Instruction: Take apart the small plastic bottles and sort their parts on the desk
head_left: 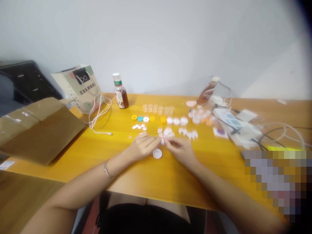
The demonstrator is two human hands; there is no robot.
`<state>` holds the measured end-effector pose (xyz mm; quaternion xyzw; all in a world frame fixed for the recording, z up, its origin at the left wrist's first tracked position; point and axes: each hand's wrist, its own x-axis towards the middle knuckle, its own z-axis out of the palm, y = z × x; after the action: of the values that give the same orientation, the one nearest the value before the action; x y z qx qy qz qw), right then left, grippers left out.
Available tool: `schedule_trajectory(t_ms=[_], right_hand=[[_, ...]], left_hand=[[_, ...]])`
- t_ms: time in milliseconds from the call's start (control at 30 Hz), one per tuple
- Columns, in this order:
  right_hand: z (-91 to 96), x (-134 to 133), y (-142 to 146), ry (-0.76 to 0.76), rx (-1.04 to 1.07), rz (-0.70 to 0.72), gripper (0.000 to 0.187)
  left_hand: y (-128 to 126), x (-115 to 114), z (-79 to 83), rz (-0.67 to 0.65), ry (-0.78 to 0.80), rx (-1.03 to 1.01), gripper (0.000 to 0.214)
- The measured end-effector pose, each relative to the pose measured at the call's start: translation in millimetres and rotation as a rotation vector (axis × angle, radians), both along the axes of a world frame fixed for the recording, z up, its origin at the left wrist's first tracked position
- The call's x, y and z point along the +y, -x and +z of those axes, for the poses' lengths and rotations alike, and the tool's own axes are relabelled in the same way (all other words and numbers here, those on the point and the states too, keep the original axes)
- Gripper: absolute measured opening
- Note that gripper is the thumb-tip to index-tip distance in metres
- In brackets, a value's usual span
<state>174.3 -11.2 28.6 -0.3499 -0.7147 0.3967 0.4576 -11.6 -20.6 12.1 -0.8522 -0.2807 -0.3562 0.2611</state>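
We're curling left hand [144, 147] and right hand [181, 151] just beyond lid [157, 153] — can't tell if gripping; crowding's risking scattered bits [168, 131].

From close above the table [146, 178], 1 head-worn camera looks forward and down, perhaps slightly blurred.

Wall [156, 48]: bright, faint shadow toward the right
White pieces [167, 132]: I see blur, hazy glow
My right edge: dark, curved
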Motion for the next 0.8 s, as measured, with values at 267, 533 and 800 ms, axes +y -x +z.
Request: schedule_trajectory(t_ms=[267, 533, 800], right_hand=[[5.5, -2.1, 0.4, 0.041, 0.024, -0.029, 0.015], [0.5, 2.8, 3.1, 0.154, 0.094, 0.015, 0.013], [2.8, 4.9, 3.1, 0.171, 0.122, 0.008, 0.008]], left_hand=[[1.2, -0.1, 3.0, -0.087, -0.058, 0.056, 0.023], [-1.1, 3.8, -4.6, -0.012, 0.238, -0.205, 0.015], [-4.0, -1.8, 1.9, -0.122, 0.450, -0.435, 0.010]])
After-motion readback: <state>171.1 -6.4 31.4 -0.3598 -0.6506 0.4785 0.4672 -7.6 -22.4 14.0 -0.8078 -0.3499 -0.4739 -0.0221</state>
